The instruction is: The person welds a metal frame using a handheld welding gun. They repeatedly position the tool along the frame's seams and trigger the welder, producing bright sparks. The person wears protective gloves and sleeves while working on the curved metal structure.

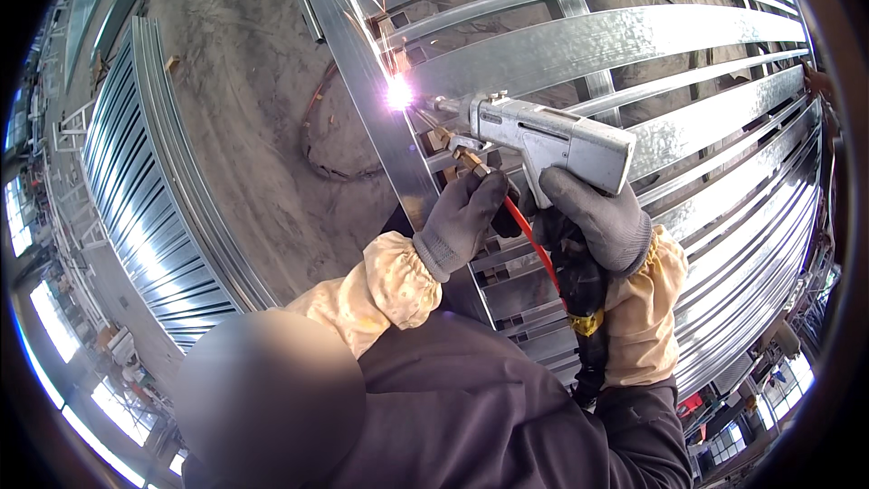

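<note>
My right hand (593, 217), in a grey glove, is wrapped round the grip of a silver handheld welding gun (552, 136). The gun's tip points left at a bright pink-white weld spot (398, 93) on the flat metal rail (371, 72), and orange sparks fly up from it. Below the gun's nose, my gloved left hand (466, 217) is closed near the brass fitting (472, 163) of the wire-feed tube. A red hose (539, 249) runs from there down past the right wrist. The left fingers partly hide what they grip.
Shiny metal slats (625, 36) join the rail and stretch away to the right. A second slatted metal panel (154, 190) lies at the left. A dark cable (317, 145) loops on the dusty grey floor (244, 100). A black-wrapped cable (588, 290) hangs beneath the gun.
</note>
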`<move>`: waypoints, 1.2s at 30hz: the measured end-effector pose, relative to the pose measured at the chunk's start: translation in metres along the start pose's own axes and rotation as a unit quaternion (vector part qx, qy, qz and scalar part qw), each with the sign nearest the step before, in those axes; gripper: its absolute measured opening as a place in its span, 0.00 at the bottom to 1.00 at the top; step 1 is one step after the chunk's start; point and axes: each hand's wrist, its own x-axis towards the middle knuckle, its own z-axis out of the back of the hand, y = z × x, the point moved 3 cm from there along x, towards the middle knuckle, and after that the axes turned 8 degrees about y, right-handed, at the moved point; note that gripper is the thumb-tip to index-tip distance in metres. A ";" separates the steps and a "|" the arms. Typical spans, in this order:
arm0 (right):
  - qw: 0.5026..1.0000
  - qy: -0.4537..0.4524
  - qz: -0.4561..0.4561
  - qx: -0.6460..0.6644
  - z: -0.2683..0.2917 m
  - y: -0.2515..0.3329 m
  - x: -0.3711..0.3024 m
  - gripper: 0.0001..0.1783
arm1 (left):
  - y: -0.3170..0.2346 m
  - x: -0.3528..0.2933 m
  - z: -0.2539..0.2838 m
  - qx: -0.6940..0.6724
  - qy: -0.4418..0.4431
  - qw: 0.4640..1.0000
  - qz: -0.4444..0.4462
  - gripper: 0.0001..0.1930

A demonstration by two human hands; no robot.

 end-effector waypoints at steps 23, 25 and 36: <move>1.000 0.006 -0.021 0.022 0.000 -0.003 -0.009 0.19 | 0.006 -0.006 -0.011 -0.046 -0.033 0.998 -0.011 0.17; 0.999 0.003 -0.026 0.019 -0.001 -0.002 -0.010 0.19 | 0.008 -0.006 -0.010 -0.046 -0.026 0.999 -0.011 0.17; 1.000 0.002 -0.019 -0.006 0.000 -0.004 -0.014 0.18 | 0.002 -0.011 -0.012 -0.009 0.011 1.000 -0.015 0.20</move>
